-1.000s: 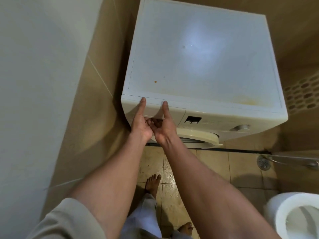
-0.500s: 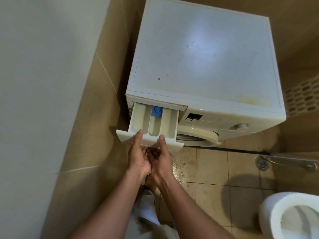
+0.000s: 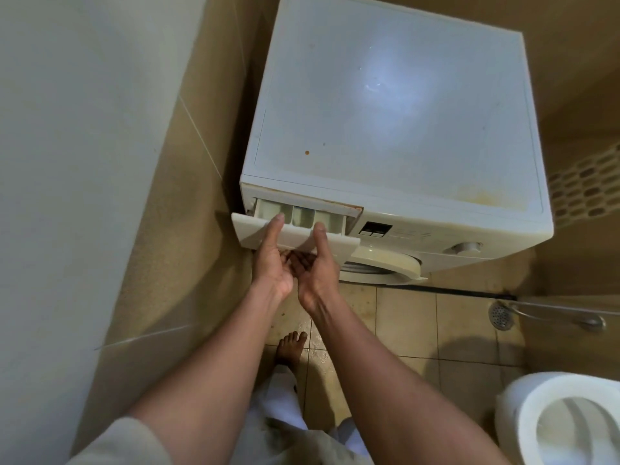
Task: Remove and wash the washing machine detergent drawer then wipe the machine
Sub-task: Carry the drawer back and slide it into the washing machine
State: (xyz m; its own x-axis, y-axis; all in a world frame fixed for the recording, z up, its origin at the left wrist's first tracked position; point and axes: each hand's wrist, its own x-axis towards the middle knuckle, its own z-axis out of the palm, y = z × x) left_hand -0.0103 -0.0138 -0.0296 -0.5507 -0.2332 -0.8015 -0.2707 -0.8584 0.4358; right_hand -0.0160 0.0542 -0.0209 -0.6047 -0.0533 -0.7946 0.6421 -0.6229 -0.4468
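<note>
Gripping the cream plastic detergent drawer (image 3: 339,245) by its front panel, your left hand (image 3: 272,263) and right hand (image 3: 317,268) sit side by side under its lip, thumbs hooked over the top edge, neither nearer than the other. It stands partly out of the slot at the top left corner of the white front-loading washing machine (image 3: 385,112). Its long axis runs from that slot straight toward you, so I judge the pull should follow that line, not sideways.
</note>
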